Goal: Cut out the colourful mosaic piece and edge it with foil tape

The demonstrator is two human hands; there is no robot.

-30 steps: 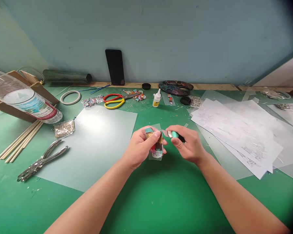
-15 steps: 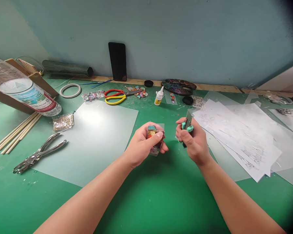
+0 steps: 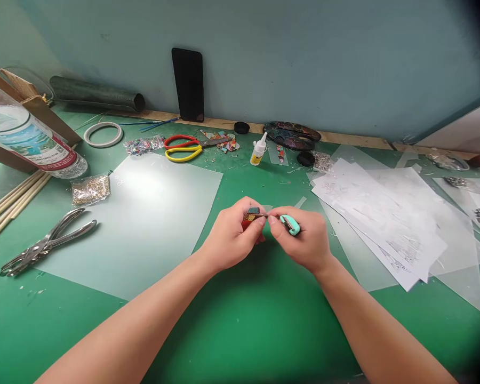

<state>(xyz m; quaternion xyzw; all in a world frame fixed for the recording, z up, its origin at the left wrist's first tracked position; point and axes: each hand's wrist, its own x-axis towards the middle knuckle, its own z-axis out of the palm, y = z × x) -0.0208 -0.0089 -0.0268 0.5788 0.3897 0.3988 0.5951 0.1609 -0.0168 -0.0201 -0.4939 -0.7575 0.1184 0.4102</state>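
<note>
My left hand (image 3: 236, 234) is closed around a small colourful patterned piece (image 3: 251, 214) with clear film at its edge, thumb pressed on top. My right hand (image 3: 304, 237) grips a mint-green utility knife (image 3: 291, 224); its thumb and forefinger meet the right edge of the patterned piece. The knife's blade is mostly hidden by my fingers. Both hands are held close together over the green table (image 3: 240, 325), fingertips almost touching. A thin clear plastic strip (image 3: 300, 202) shows just behind my right hand.
To the left are a clear plastic sheet (image 3: 160, 213), a metal hole punch (image 3: 44, 248), wooden sticks (image 3: 18, 200) and a large bottle (image 3: 36, 141). Scissors (image 3: 184, 154), a glue bottle (image 3: 258, 151) and a phone (image 3: 189, 85) stand or lie behind. Papers (image 3: 368, 208) cover the right.
My right hand has moved left to meet my left hand, and the knife has turned from upright to tilted. The patterned piece is now tilted too. The view has shifted slightly.
</note>
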